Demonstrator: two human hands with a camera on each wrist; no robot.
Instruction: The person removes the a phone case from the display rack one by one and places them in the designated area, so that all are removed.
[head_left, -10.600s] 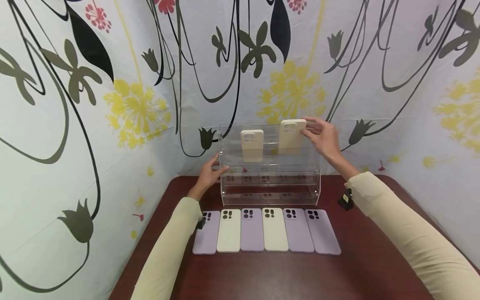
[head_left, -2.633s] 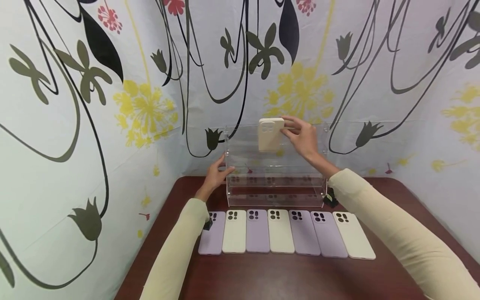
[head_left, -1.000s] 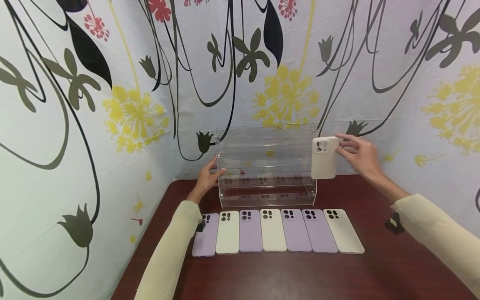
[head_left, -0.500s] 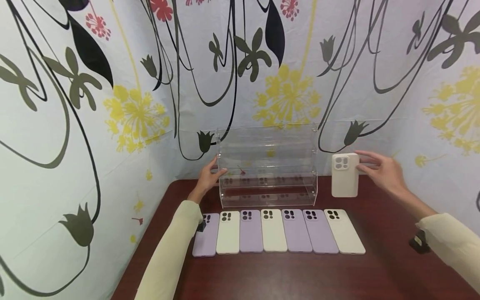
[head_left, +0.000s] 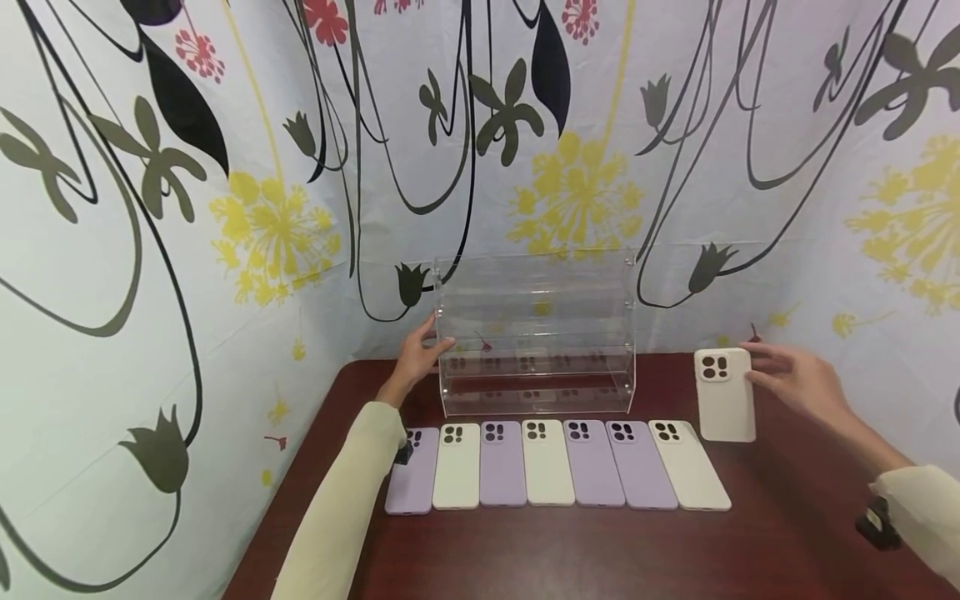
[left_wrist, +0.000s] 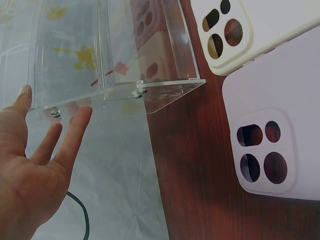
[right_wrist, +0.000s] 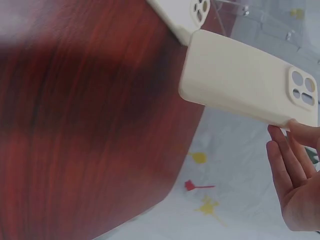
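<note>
My right hand (head_left: 806, 387) pinches a cream phone case (head_left: 725, 400) by its upper right edge, thumb in front and fingers behind. The case (right_wrist: 235, 75) hangs upright at the right end of a row of cases, its square camera cutout at the top. My left hand (head_left: 415, 357) touches the left side of a clear acrylic tiered stand (head_left: 536, 321). In the left wrist view the fingers of this hand (left_wrist: 35, 170) are fairly straight, tips at the stand's side panel. Its shelves hold no case.
Several phone cases lie side by side before the stand, among them a lilac one (head_left: 502, 467) and a cream one (head_left: 693, 475) at the right end. The dark red wooden table (head_left: 570, 550) meets a flower-patterned cloth backdrop (head_left: 420, 167) behind.
Earlier, two cream cases stood on the top tier; one now lies at the row's right end. My right hand has lifted the other off and carried it right and down. The left hand stays put.
</note>
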